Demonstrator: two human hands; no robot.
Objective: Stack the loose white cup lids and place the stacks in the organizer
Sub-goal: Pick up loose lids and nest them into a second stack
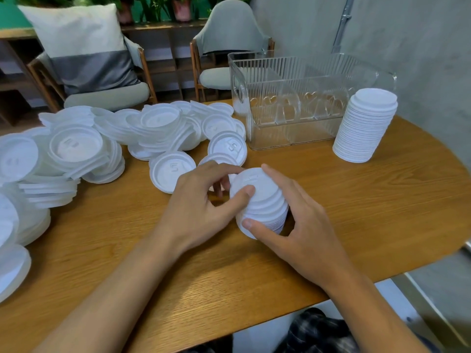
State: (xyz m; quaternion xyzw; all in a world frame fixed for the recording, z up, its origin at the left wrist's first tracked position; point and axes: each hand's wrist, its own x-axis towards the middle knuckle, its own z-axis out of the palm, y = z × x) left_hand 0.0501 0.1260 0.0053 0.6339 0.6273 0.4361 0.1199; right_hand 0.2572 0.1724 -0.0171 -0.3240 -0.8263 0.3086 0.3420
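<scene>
Right hand (303,222) round stack (263,200) (organizer (288,80) beyond)

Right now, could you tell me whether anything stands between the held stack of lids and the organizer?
Nothing visible does: bare table lies between the held stack and the organizer. The tall stack stands at its right end, the loose lids to the left.

Oak-grained oval table (356,225), evenly lit. Just beyond its far edge, a grey-green upholstered chair (229,24) on a wooden frame. Beyond the table's far left, an armchair (109,96) with a white-and-grey cushion (81,44) propped upright. Farther back from the table, a low wooden shelf unit (163,59) topped with potted plants (181,8) against a green wall (10,17). Right of the table, rough grey concrete wall (407,34) with a metal conduit (342,26) running up it.
</scene>
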